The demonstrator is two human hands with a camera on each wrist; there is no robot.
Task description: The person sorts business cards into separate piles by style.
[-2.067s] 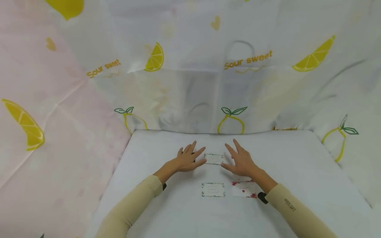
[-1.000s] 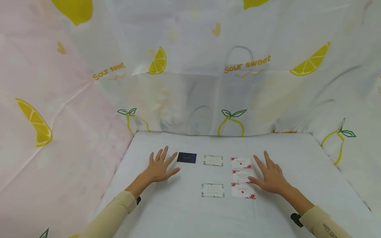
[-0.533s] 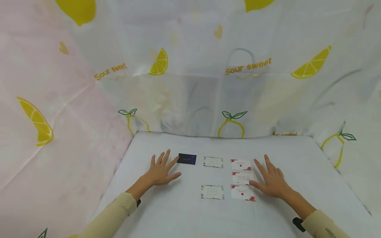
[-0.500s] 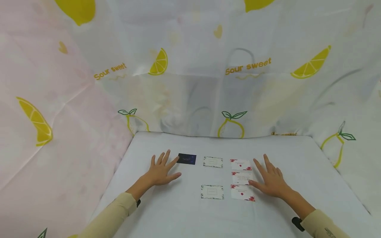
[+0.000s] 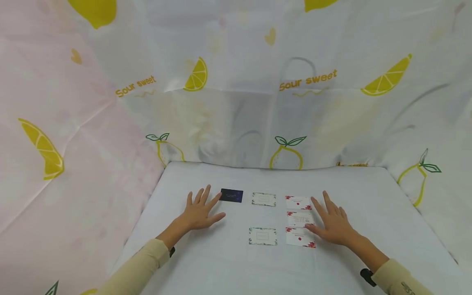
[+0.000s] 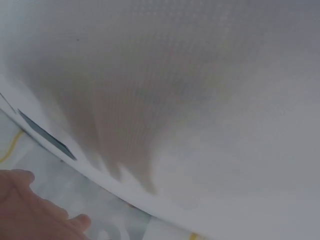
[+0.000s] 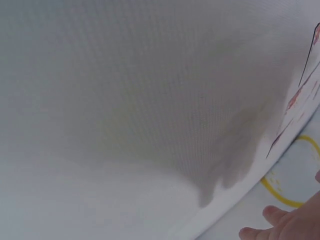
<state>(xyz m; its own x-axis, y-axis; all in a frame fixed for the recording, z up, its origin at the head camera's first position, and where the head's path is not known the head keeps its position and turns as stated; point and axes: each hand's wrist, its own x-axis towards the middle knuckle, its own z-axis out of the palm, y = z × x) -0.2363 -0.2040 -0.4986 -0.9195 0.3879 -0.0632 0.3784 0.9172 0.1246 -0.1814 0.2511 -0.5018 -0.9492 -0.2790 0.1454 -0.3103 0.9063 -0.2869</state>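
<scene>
My left hand [image 5: 198, 213], fingers spread, is just left of a dark blue card [image 5: 231, 195]; its index fingertip meets or overlaps the card's left edge. In the left wrist view that dark card [image 6: 46, 134] appears as a thin sliver. My right hand [image 5: 334, 224] is spread beside a column of red-floral white cards: a top one [image 5: 298, 202], a middle one [image 5: 296, 219] and a bottom one [image 5: 300, 237]. Its thumb tip overlaps the middle card's right edge; I cannot tell if it touches. Two leaf-bordered cards, one farther [image 5: 264, 199] and one nearer [image 5: 263, 236], lie between the hands.
All the cards lie flat on a white-covered table [image 5: 206, 262]. Behind it hangs a lemon-print cloth [image 5: 236, 102] meeting the back edge, and a pinkish cloth side [image 5: 73, 196] closes in the left.
Both hands have moved apart from over the cards, left hand leftward and right hand rightward, uncovering the dark card and the red-floral ones. In the last half second the right hand shifts slightly left.
</scene>
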